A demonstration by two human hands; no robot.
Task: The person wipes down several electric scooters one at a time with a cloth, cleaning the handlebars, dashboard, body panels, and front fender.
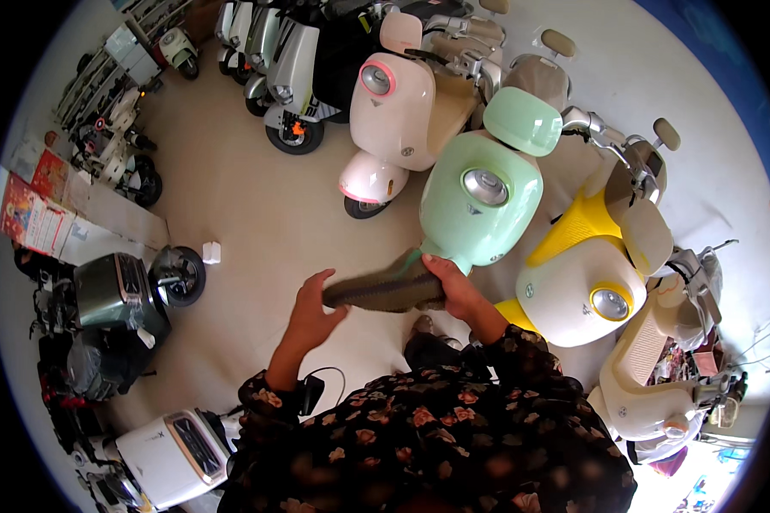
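Observation:
A folded brown cloth (383, 292) with a bit of green at its upper edge is stretched out in front of my body, slightly blurred. My right hand (456, 289) pinches its right end, thumb on top. At the other end my left hand (310, 312) has its thumb and fingers spread, with the cloth's tip between them; whether they touch it I cannot tell. Just beyond my right hand stands a mint-green scooter (479, 201) with a round headlight.
To the right are a cream-and-yellow scooter (573, 295) and a cream scooter (650, 402). A pink scooter (393, 111) stands farther back. On the left are a dark green scooter (111, 291), a white one (167, 457) and a small white box (211, 252) on the floor.

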